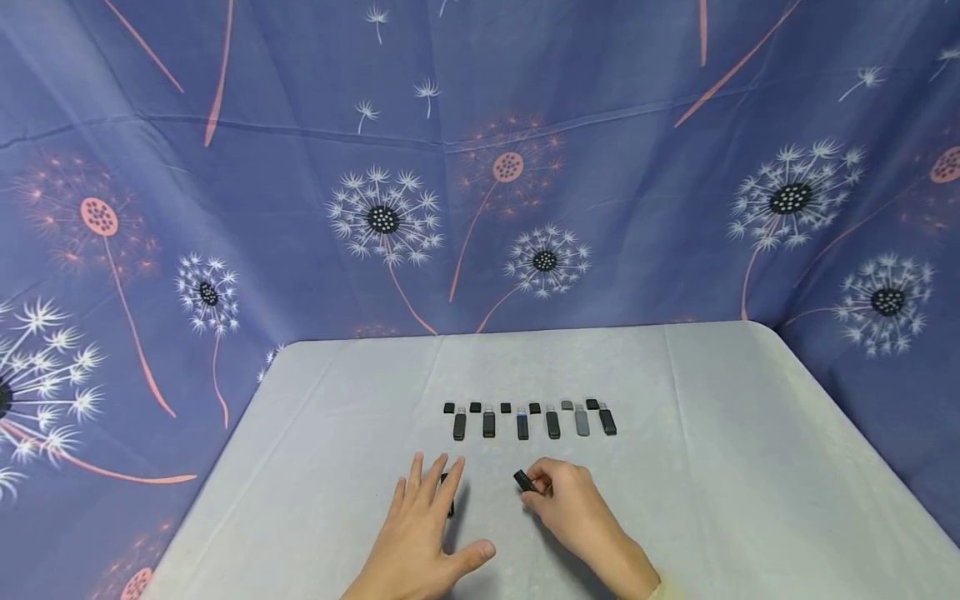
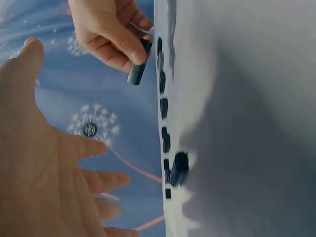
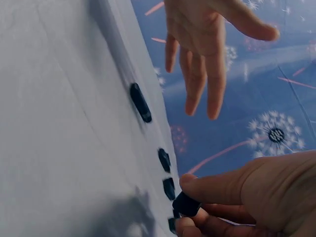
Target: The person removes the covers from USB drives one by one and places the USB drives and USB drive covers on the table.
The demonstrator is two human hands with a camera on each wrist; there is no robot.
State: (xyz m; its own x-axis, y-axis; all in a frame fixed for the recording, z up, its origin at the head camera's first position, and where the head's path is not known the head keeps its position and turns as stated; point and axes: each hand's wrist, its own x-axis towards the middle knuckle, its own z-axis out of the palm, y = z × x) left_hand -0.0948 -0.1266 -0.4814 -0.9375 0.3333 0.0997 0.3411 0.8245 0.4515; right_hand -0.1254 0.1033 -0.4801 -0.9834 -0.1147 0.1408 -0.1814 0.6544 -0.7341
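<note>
My right hand (image 1: 573, 504) pinches a black USB stick (image 1: 524, 481) between thumb and fingers, just above the table. In the left wrist view the same stick shows as a dark, blunt-ended bar. My left hand (image 1: 423, 533) is spread with straight fingers and hovers over another black USB stick (image 3: 140, 102), which lies on the table apart from the hand. The fingers partly hide that stick in the head view. Farther back stands a row of several uncapped USB sticks (image 1: 489, 422), mostly black, one grey (image 1: 582, 421), with small caps (image 1: 506, 408) beside their plugs.
A pale cloth covers the table (image 1: 735, 467). Behind and at both sides hangs a blue curtain (image 1: 645, 217) with dandelion prints, meeting the table's far edge. The row of sticks lies across the middle, beyond both hands.
</note>
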